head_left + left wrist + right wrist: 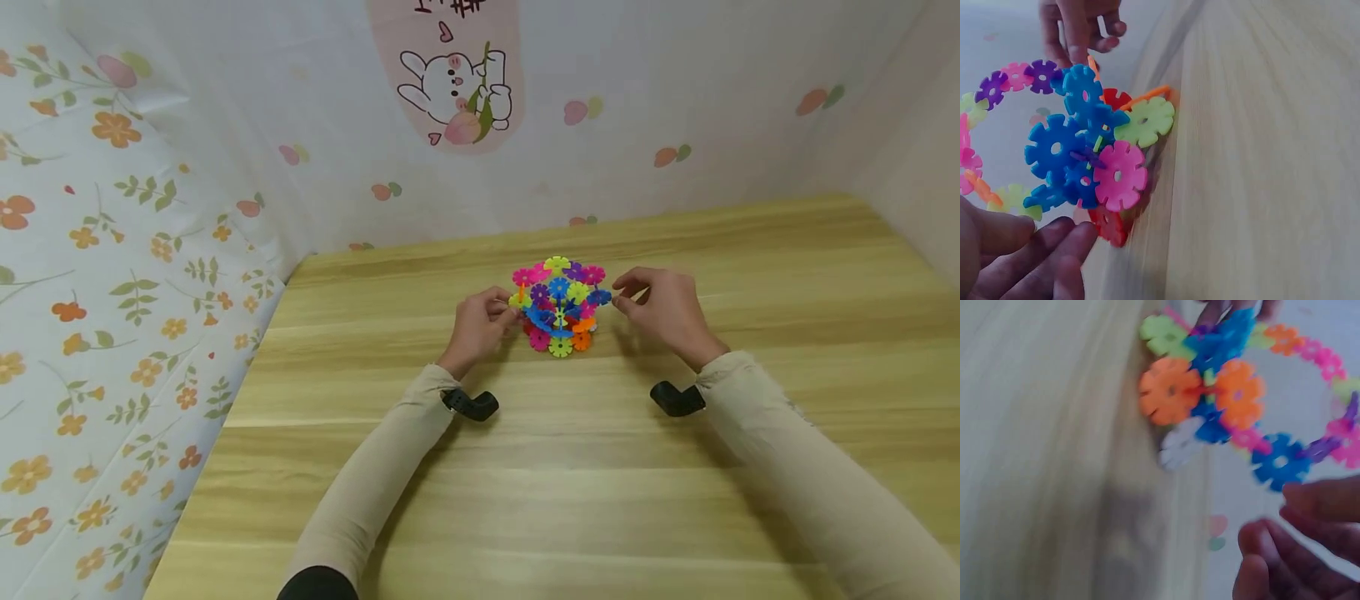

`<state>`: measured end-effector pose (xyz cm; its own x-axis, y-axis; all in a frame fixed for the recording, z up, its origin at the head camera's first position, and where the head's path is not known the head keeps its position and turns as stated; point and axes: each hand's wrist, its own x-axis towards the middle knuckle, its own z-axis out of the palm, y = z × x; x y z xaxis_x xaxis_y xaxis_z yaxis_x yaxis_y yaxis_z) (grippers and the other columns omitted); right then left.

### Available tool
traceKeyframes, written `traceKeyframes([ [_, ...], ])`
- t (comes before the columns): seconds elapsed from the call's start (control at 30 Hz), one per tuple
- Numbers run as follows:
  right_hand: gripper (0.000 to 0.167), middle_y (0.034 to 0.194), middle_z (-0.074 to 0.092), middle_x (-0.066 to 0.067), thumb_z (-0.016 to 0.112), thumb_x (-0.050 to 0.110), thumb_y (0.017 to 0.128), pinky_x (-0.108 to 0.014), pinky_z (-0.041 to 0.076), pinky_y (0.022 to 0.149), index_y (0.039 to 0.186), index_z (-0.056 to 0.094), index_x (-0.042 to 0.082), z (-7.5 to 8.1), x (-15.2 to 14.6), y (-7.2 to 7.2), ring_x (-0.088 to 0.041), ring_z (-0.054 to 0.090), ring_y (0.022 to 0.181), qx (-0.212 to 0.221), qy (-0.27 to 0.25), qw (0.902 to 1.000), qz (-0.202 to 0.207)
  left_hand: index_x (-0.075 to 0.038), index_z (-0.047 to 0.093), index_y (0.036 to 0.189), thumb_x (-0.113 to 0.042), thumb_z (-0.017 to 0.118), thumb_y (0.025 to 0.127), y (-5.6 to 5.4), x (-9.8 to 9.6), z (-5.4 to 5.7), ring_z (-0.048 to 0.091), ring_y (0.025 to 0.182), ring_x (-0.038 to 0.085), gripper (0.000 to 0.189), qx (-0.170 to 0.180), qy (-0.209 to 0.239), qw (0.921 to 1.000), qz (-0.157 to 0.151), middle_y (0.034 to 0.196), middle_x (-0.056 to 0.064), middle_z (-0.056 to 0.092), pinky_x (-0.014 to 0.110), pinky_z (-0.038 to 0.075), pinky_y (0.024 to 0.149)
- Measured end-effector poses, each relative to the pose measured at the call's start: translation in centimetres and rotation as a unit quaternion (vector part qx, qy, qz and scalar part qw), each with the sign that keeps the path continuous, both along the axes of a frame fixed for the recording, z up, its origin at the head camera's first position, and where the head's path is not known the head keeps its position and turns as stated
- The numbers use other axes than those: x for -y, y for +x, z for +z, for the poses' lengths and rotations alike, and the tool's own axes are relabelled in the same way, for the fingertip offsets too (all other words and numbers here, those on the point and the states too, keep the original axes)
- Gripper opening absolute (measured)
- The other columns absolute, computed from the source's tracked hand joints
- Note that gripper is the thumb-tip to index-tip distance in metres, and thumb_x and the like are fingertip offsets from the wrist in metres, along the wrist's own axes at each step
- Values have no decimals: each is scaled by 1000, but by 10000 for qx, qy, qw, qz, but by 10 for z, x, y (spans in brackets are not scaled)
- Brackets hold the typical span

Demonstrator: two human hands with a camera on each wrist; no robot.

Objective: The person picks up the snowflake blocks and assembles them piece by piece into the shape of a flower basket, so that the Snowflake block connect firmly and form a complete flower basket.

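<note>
A many-coloured construction of interlocking plastic snowflake discs (pixel 558 310) stands on the wooden table, with a ring of linked discs above a cluster. My left hand (pixel 480 325) pinches a yellow-green disc (pixel 1016 199) at the ring's left edge between thumb and fingers. Across from it, my right hand (pixel 667 312) holds the edge of a blue disc (pixel 1281 461) with its fingertips. Lower in the cluster are a pink disc (pixel 1120 175), orange discs (pixel 1170 391) and a white disc (pixel 1181 444). The ring's far side is partly hidden in the head view.
The wooden table (pixel 555 500) reaches back to a printed cloth (pixel 637 100) with a rabbit picture. A floral cloth (pixel 150 267) hangs along the left edge. Black wrist straps with mounts (pixel 471 404) sit on both wrists.
</note>
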<state>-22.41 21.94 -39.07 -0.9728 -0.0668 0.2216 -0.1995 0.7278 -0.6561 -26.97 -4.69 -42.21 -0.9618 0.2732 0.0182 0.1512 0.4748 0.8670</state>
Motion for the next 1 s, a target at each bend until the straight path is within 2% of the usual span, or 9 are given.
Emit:
traceKeyframes([
  [0.1,23,100,74,-24,66,12,94,-45,56,75,111,70,-3,-12,-8,-1,-35,70,81,355,166,9991,169,-1,66,119,-16,61,100,3,13,0,75,103,28,24,-319,-527,9979,-219,112,17,76,37,61,89],
  [0.2,35,110,71,-28,63,21,98,-53,57,82,123,65,-4,-20,-20,4,-40,70,91,613,794,9944,344,-4,63,128,-28,61,101,10,34,4,69,115,33,37,-897,-1437,9851,-285,123,16,72,46,57,98],
  [0.3,62,132,58,-34,56,41,101,-68,51,89,142,49,-4,-25,-32,15,-53,60,114,781,1896,9780,394,-11,50,146,-47,57,99,21,53,8,52,136,44,61,-1387,-2632,9544,-248,144,21,58,61,49,103],
  [0.4,88,151,34,-40,47,66,96,-84,35,94,157,27,5,-29,-37,26,-68,35,132,962,2788,9551,298,-27,26,160,-69,48,92,33,60,9,20,150,56,83,-1449,-3733,9158,-316,162,23,31,77,34,107],
  [0.43,94,154,25,-41,45,71,94,-88,30,93,159,22,9,-30,-37,29,-72,27,134,1019,2915,9509,229,-32,19,161,-74,45,89,36,59,8,12,150,59,87,-1405,-3972,9063,-337,166,24,21,80,29,106],
  [0.5,102,157,14,-42,41,80,89,-93,21,91,162,13,15,-32,-35,34,-77,15,135,1125,3057,9454,98,-40,9,161,-82,41,85,42,56,7,2,150,62,92,-1288,-4267,8944,-367,168,24,8,85,23,104],
  [0.53,105,157,11,-44,40,83,87,-94,18,90,162,10,17,-33,-34,35,-79,11,133,1167,3077,9443,50,-42,6,160,-85,40,83,44,54,6,0,149,63,94,-1248,-4333,8918,-366,168,24,3,87,21,103],
  [0.67,112,157,7,-45,41,89,81,-95,15,88,163,4,21,-35,-28,37,-81,8,132,1129,3081,9446,-96,-44,8,159,-88,44,79,46,46,4,0,148,64,99,-1237,-4225,8975,-254,168,25,-1,90,19,99],
  [1.0,111,158,6,-44,46,85,82,-96,9,90,163,5,20,-37,-22,38,-79,2,135,920,2941,9512,-121,-42,7,159,-87,46,78,44,47,2,-4,147,64,101,-1180,-4157,9015,-253,168,26,-2,91,14,99],
])
